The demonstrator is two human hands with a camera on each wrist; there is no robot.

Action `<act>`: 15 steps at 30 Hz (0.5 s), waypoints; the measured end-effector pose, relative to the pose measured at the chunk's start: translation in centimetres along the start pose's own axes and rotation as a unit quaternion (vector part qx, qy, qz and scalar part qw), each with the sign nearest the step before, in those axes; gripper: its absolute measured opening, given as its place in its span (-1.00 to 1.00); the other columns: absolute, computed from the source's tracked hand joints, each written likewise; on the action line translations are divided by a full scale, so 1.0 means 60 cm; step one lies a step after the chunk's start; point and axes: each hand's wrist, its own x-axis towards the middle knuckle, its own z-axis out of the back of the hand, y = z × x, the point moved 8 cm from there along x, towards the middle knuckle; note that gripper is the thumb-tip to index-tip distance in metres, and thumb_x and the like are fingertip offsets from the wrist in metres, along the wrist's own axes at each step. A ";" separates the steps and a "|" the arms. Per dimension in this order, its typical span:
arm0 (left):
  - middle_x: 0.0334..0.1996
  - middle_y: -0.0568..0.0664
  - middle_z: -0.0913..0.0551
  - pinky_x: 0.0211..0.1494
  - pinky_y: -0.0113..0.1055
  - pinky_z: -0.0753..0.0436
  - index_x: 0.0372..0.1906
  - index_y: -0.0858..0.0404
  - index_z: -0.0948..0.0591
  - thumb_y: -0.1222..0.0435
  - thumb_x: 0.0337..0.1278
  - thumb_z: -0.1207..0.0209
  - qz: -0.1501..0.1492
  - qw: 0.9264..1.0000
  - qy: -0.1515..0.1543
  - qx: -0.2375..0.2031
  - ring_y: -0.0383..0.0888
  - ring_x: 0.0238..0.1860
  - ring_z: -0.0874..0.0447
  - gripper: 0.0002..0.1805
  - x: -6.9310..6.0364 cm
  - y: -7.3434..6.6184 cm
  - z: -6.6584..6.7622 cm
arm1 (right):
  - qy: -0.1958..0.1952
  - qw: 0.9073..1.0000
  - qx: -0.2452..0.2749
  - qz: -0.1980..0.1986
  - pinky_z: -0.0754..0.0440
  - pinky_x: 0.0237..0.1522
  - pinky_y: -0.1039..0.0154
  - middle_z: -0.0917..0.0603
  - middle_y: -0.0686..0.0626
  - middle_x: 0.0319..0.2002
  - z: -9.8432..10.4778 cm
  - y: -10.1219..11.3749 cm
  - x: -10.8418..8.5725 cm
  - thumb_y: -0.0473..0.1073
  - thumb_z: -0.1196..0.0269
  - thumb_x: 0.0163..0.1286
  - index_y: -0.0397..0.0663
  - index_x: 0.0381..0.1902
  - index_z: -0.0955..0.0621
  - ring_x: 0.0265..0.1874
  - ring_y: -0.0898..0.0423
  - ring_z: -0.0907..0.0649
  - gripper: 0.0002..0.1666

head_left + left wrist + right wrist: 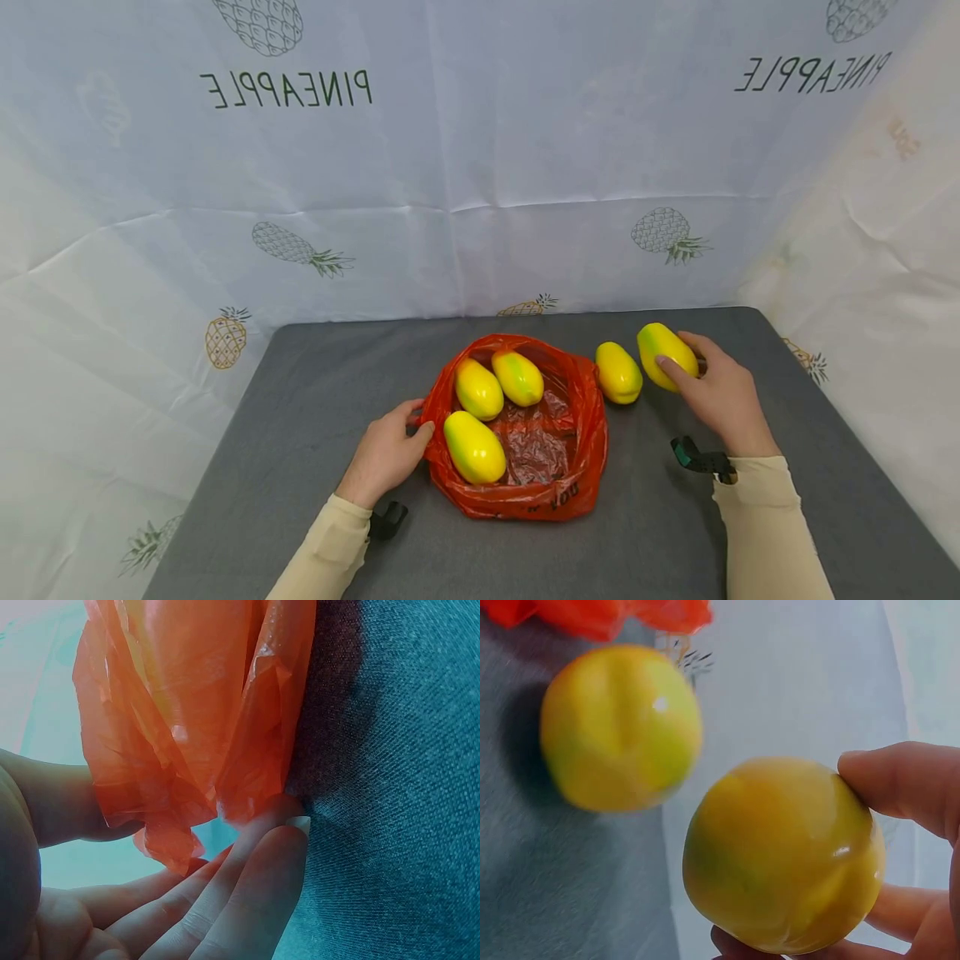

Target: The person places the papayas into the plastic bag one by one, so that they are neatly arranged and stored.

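Three oval yellow-green fruits (475, 450) sit in a red plastic bag (521, 503) beside the left hand (386, 455) pinching it, as the right hand (726, 395) grips a matching fruit (662, 352).

Shows a dark grey bench (300, 417) with rounded far corners, backed and flanked by pale cloth (487, 150) creased in a long line across the back. Displays high on the back mirrored PINEAPPLE lettering (288, 89) twice, beneath outlined pineapples (264, 23) cut off by the top edge, and lower down two slanting grey pineapple prints (283, 242) with green leaves. Includes smaller orange pineapple prints (225, 342): one left of the bench, one meeting its far edge, one partly hidden at its right side, plus a green leaf print (145, 547) at lower left.
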 end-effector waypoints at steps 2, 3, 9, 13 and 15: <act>0.20 0.18 -0.79 0.13 0.06 -0.81 0.48 0.28 -0.56 0.12 0.51 -0.25 0.000 1.000 0.002 -0.001 0.03 0.00 -0.81 -0.42 0.000 0.001 -0.002 | -0.001 1.000 0.001 0.005 -0.69 0.10 -0.35 -0.46 -0.46 0.49 0.003 0.012 -0.004 0.41 -0.14 0.61 -0.20 0.67 -0.29 0.26 -0.44 -0.60 0.02; 0.20 0.18 -0.79 0.12 0.05 -0.81 0.48 0.28 -0.56 0.12 0.51 -0.25 0.000 1.000 0.002 -0.002 0.03 0.00 -0.81 -0.42 0.000 0.001 -0.003 | 0.000 1.000 0.001 0.007 -0.69 0.09 -0.35 -0.47 -0.46 0.50 0.005 0.018 -0.006 0.41 -0.14 0.61 -0.19 0.68 -0.29 0.26 -0.43 -0.61 0.02; 0.18 0.19 -0.79 0.09 0.03 -0.82 0.50 0.29 -0.54 0.11 0.51 -0.25 0.000 1.000 0.005 -0.006 0.02 -0.03 -0.81 -0.39 0.004 0.006 -0.003 | 0.007 0.999 0.008 0.032 -0.74 0.07 -0.32 -0.50 -0.42 0.48 0.007 0.060 -0.023 0.41 -0.17 0.59 -0.10 0.68 -0.30 0.22 -0.38 -0.66 -0.01; 0.18 0.20 -0.79 0.09 0.04 -0.81 0.51 0.29 -0.53 0.08 0.51 -0.25 -0.001 1.000 0.006 -0.006 0.03 -0.02 -0.81 -0.38 0.008 0.007 0.000 | 0.009 0.998 0.013 0.055 -0.76 0.09 -0.32 -0.55 -0.37 0.45 -0.001 0.097 -0.034 0.39 -0.20 0.59 -0.05 0.67 -0.34 0.21 -0.35 -0.70 -0.05; 0.19 0.20 -0.78 0.10 0.04 -0.81 0.51 0.28 -0.53 0.07 0.52 -0.25 0.000 1.000 0.010 -0.005 0.04 -0.02 -0.81 -0.37 0.010 0.007 0.002 | 0.017 0.998 0.017 0.064 -0.76 0.11 -0.31 -0.58 -0.35 0.44 -0.009 0.115 -0.038 0.37 -0.22 0.58 -0.02 0.66 -0.35 0.20 -0.32 -0.71 -0.07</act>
